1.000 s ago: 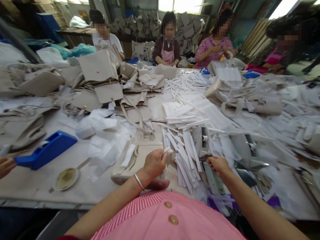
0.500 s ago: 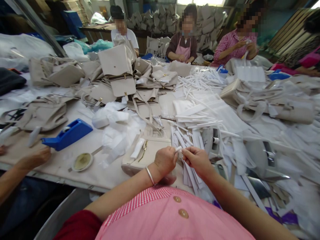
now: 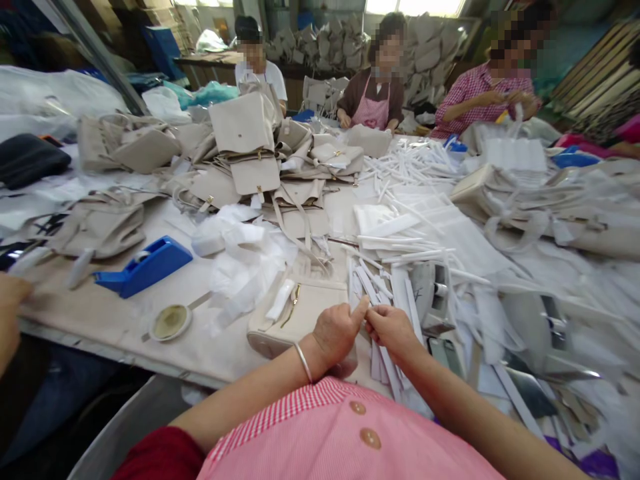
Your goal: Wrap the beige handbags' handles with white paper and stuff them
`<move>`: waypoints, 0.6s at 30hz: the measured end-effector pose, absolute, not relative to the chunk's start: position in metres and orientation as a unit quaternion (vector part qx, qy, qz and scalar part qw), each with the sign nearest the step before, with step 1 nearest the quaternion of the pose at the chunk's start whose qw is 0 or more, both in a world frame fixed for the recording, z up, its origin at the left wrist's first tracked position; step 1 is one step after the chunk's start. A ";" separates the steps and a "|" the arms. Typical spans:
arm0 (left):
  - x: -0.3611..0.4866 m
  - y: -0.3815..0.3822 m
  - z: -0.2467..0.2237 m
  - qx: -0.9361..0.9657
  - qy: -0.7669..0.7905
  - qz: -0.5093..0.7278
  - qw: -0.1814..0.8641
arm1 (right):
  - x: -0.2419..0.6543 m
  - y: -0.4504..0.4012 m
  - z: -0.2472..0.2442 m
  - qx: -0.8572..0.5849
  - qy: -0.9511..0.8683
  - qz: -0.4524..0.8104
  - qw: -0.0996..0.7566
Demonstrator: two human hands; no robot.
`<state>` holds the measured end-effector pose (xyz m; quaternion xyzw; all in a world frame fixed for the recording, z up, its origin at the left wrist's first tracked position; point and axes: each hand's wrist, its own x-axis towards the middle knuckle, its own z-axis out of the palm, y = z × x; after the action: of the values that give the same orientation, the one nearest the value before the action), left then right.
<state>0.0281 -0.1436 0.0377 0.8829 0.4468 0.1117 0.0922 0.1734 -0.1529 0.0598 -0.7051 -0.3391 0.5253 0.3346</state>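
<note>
My left hand (image 3: 339, 333) is closed, its thumb pointing up, just above the right end of a beige handbag (image 3: 320, 293). Against its fingertips, my right hand (image 3: 393, 328) pinches with thumb and forefinger. Whatever is between the fingers is hidden at this moment. The handbag lies on the table in front of me, with a gold zip (image 3: 293, 305) and a white wrapped piece (image 3: 280, 300) on its face. Beneath and beyond my right hand spread white paper strips (image 3: 385, 373).
A blue tape dispenser (image 3: 145, 267) and a tape roll (image 3: 170, 323) lie to the left, near crumpled white tissue (image 3: 240, 247). Grey tape dispensers (image 3: 431, 300) stand right. Beige bags (image 3: 245, 127) are piled ahead. Several people work around the table; a co-worker's hand (image 3: 13, 307) is at the left edge.
My fingertips have drawn closer together, and the small white piece seen between them is now covered. The left co-worker's hand has moved away from the blue dispenser. The view has shifted slightly left.
</note>
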 end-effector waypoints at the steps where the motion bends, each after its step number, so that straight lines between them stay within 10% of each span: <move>1: 0.028 -0.143 0.038 0.885 0.442 0.108 0.095 | 0.174 -0.153 0.060 -0.706 -0.353 0.518 0.331; 18: 0.024 -0.122 0.053 0.675 0.516 0.253 0.463 | 0.163 -0.150 0.056 -0.740 -0.482 0.326 0.337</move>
<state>0.0237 -0.1219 0.0534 0.6753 0.5159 0.2528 0.4626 0.1629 -0.1496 0.0558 -0.7398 -0.4823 0.3261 0.3373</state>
